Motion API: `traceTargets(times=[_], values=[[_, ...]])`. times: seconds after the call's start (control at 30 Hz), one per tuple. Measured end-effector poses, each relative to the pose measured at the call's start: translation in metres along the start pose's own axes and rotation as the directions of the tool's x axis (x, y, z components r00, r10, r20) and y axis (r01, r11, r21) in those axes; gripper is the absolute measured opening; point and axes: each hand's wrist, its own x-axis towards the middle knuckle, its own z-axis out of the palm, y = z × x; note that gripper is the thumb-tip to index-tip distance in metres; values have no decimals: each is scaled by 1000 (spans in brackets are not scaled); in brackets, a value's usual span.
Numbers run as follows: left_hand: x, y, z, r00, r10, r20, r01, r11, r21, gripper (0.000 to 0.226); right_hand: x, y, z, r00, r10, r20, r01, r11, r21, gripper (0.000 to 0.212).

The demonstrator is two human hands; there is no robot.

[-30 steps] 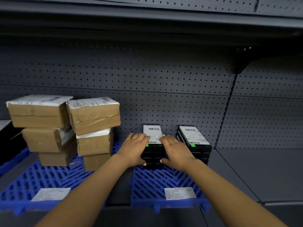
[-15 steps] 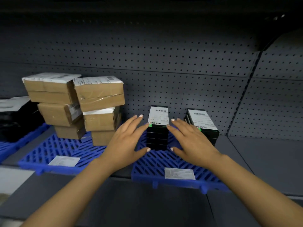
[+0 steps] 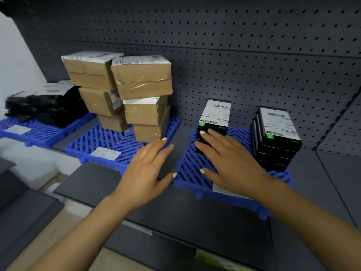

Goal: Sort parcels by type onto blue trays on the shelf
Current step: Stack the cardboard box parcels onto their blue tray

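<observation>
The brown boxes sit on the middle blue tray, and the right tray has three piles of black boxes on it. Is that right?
Not quite. The head view shows two piles of black boxes on the right tray, not three: a left pile and a right pile. The rest is right: the brown boxes do sit on the middle blue tray.
</observation>
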Motion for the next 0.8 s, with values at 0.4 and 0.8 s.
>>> traceTargets(times=[0.4, 0.8], values=[[-2, -60, 2, 981, -193, -29, 187, 971, -149, 91, 53, -15, 23, 999, 48, -17, -47, 999, 20, 72], [42, -152, 2, 984, 71, -160, -71, 997, 4, 84, 129, -64, 36, 968, 189, -165, -175, 980, 95, 74]])
